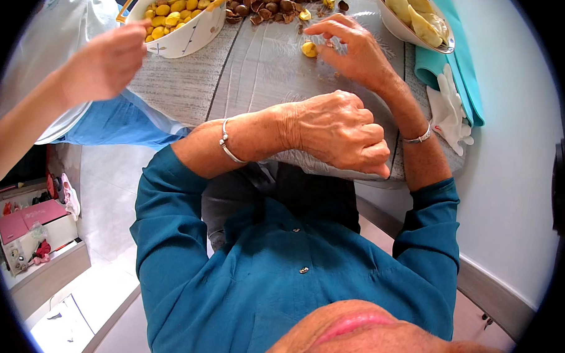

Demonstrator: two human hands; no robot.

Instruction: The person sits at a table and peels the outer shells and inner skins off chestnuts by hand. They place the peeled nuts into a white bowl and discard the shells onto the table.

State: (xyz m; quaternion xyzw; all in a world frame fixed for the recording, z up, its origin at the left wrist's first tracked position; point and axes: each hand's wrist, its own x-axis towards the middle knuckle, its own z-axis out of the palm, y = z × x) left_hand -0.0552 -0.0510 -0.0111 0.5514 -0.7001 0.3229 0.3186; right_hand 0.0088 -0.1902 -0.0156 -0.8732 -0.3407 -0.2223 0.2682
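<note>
My left hand (344,132) is curled into a fist above the near edge of the table. Its back faces up, so its palm and anything inside are hidden. Further forward, my right hand (354,50) has its fingers apart over the tabletop. A yellow peeled chestnut (309,49) lies beside its thumb; whether they touch is hard to tell. Beyond that hand spreads a pile of brown chestnuts and shell pieces (272,7), with a few yellow bits at its right side.
A white pot (194,37) with yellow handles holds many peeled chestnuts. Beside it hovers another person's blurred hand (109,60). At right are a bowl (443,48) of dumplings (425,27), a turquoise mat (463,87) and a white glove (446,107), close to the wall.
</note>
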